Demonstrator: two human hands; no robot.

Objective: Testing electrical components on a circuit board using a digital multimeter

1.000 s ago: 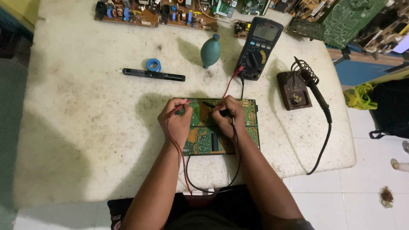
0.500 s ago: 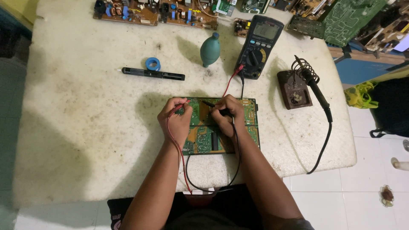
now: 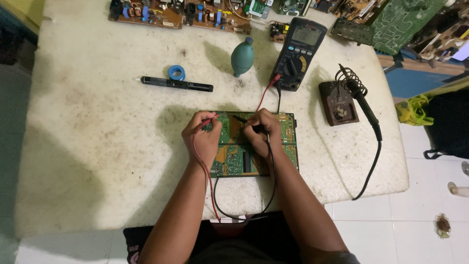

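Hands [image 3: 202,137] [image 3: 261,132] — probes on circuit board [image 3: 286,146]

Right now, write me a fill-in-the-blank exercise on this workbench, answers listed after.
1. The left hand holds the probe with the ____ lead.
2. Both hands rest over the green ____ on the table.
3. The right hand holds the probe with the ____ lead.
4. Both leads run up to the dark multimeter, which lies right of the teal ____ bulb.

Missing words: red; circuit board; black; blower.
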